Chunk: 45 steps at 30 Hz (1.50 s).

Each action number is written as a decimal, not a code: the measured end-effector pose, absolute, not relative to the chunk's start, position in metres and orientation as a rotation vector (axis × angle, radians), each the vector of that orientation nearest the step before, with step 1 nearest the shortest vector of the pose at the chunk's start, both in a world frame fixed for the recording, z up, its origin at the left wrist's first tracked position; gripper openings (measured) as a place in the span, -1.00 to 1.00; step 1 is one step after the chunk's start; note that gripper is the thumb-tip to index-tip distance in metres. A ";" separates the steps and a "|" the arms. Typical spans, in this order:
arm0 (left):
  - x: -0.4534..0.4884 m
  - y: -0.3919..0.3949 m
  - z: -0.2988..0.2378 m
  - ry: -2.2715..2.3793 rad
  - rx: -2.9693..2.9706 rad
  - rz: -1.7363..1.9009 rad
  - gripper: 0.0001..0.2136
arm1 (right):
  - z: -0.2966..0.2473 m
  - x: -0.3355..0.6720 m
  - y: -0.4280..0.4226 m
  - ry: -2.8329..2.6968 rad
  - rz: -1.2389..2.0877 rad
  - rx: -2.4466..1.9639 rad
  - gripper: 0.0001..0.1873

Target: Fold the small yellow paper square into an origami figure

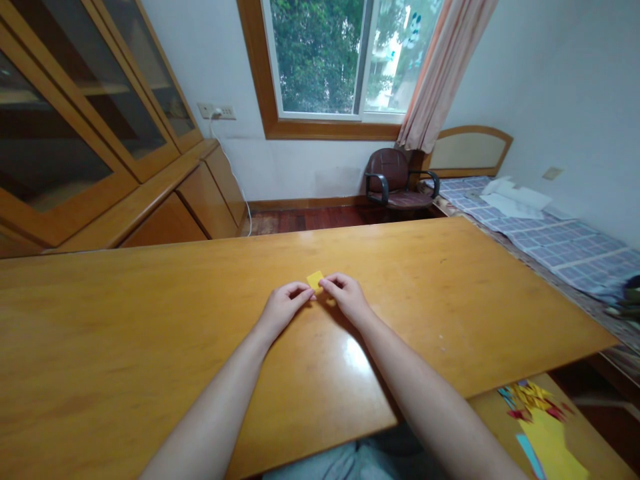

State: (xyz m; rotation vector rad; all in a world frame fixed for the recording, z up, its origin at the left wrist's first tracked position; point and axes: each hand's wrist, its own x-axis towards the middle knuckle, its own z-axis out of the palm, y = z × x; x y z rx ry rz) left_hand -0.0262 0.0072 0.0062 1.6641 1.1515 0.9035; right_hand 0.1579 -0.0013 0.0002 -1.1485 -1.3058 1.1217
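A small yellow piece of paper (315, 279) is held just over the wooden table (150, 320), near its middle. My left hand (286, 305) pinches the paper's near left corner between thumb and fingers. On the other side, my right hand (345, 293) grips the right edge, thumb and forefinger closed on it. The paper looks flat and roughly square; the fingertips cover its lower corners. Whether it is folded I cannot make out.
Yellow paper sheets (550, 443) and several coloured scraps (533, 398) lie on a lower surface at the bottom right. Beyond the table stands a brown armchair (395, 177). A bed (565, 247) is at the right, a glass-fronted cabinet (115, 113) at the left.
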 end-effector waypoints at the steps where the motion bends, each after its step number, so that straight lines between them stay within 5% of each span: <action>1: -0.026 0.007 0.006 1.155 1.665 0.905 -0.73 | 0.000 0.158 -0.001 -1.306 1.122 -1.147 -0.69; 45: -0.023 0.000 0.016 1.197 1.931 0.995 -0.82 | 0.009 0.155 -0.007 -1.628 0.869 -1.146 -0.91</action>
